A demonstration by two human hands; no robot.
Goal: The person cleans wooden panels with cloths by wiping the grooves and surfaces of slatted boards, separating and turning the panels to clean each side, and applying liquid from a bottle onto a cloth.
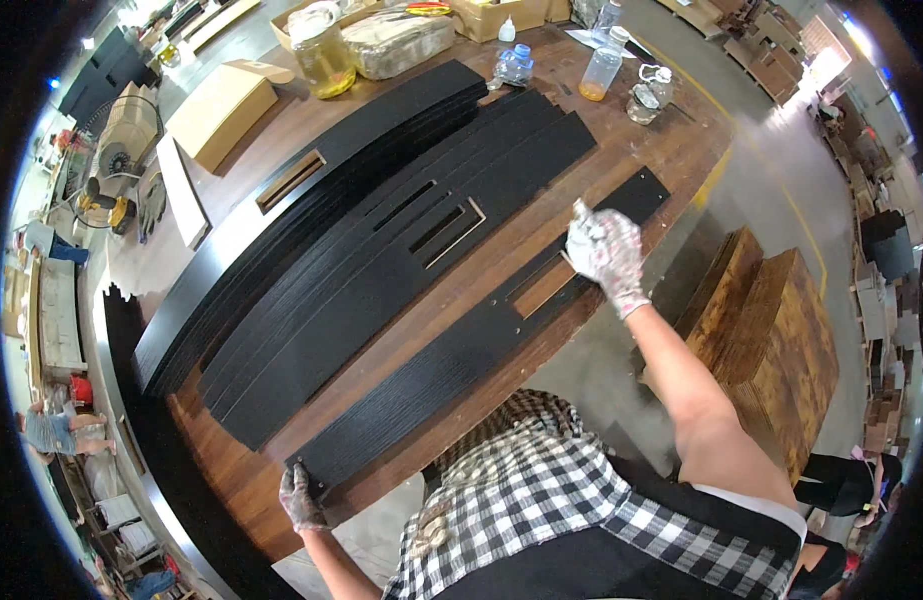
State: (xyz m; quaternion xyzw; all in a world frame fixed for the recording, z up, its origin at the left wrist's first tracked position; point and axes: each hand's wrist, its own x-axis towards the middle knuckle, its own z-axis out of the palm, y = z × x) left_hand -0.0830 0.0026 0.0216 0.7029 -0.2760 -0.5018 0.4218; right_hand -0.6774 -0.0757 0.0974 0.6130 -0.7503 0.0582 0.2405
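Observation:
A long black wood-grain board point(411, 400) lies flat along the near edge of the brown table, with a rectangular cutout right of its middle and small holes near its ends. My left hand point(301, 500), in a stained glove, grips the board's left end at the corner. Over the board, just right of the cutout, my right hand point(606, 250) is closed in a pale, red-blotched glove. A whitish bit pokes up from its fingers, too small to name. Beyond lie overlapping black boards point(321, 310) with slots, and a taller stack of black boards point(381, 115).
Along the far side stand a jar of yellow liquid point(326, 65), a clear bottle point(601, 70), a small glass jar point(649, 95) and a cardboard box point(221, 110). A yellow-black drill point(106, 208) lies at left. Brown panels point(781, 340) are stacked right of the table.

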